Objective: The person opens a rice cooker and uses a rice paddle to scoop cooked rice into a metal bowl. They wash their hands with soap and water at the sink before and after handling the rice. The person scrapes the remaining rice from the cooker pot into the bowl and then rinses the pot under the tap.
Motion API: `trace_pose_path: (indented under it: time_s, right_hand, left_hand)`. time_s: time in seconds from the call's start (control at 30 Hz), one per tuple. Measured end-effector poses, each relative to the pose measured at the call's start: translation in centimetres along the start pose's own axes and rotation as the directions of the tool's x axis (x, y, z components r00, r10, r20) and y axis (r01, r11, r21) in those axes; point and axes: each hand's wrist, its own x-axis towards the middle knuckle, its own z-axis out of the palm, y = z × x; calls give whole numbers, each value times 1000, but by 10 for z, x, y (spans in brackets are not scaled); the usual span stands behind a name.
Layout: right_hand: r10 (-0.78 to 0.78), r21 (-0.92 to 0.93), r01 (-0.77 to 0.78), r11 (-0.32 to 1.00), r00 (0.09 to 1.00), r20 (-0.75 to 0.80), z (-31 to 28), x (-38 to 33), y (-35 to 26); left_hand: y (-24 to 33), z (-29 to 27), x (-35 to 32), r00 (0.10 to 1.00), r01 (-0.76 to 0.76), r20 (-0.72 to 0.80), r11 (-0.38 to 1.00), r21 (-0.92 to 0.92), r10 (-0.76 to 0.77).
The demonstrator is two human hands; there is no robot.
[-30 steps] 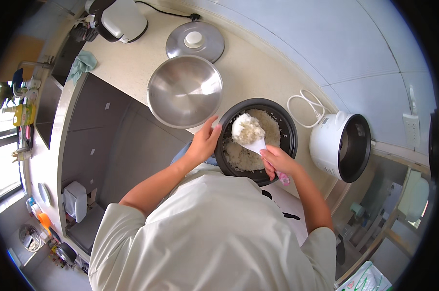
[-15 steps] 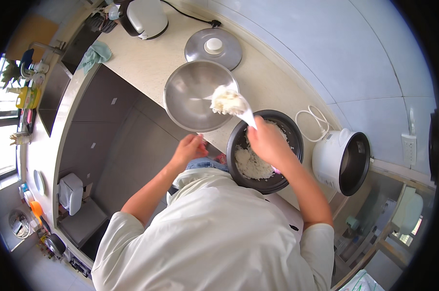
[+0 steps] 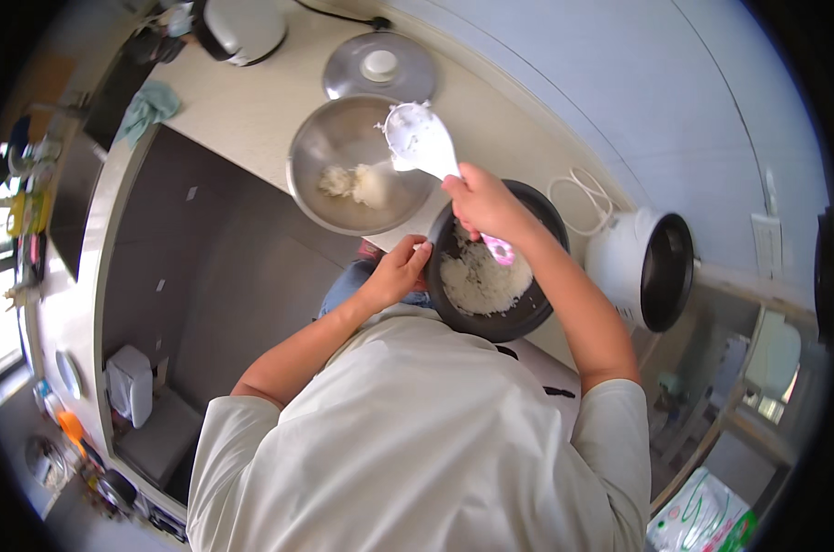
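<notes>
Obscuring three-o'clock side of round black metal pot with right forearm. Curling right hand around white, rounded plastic paddle, pinching pot's nine-o'clock rim with left hand.

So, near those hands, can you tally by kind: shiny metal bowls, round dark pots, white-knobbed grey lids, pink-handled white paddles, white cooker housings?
Shiny metal bowl: 1
Round dark pot: 1
White-knobbed round grey lid: 1
Pink-handled white paddle: 1
White cylindrical cooker housing: 1
Total: 5

White paddle over steel bowl, rice clump inside.
</notes>
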Motion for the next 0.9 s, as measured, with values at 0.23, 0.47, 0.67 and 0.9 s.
trace_pose_path:
  time_s: [0.23,0.47,0.67,0.9]
  right_hand:
    - [227,188,-237,953,971,74,-61,-100,64]
    - [439,-101,-427,898,883,168,-28,-72,134]
    - [78,-331,-39,943,991,106,-6,-64,127]
    - [-345,-640,156,752,921,-180,-12,-96,115]
  left_hand:
    - [5,26,16,942,-248,-137,909,334,307]
    - [19,36,48,814,-408,-208,788,461,543]
    - [23,40,48,864,-388,-202,866,317,461]
    - [21,39,50,887,-390,-170,894,220,428]
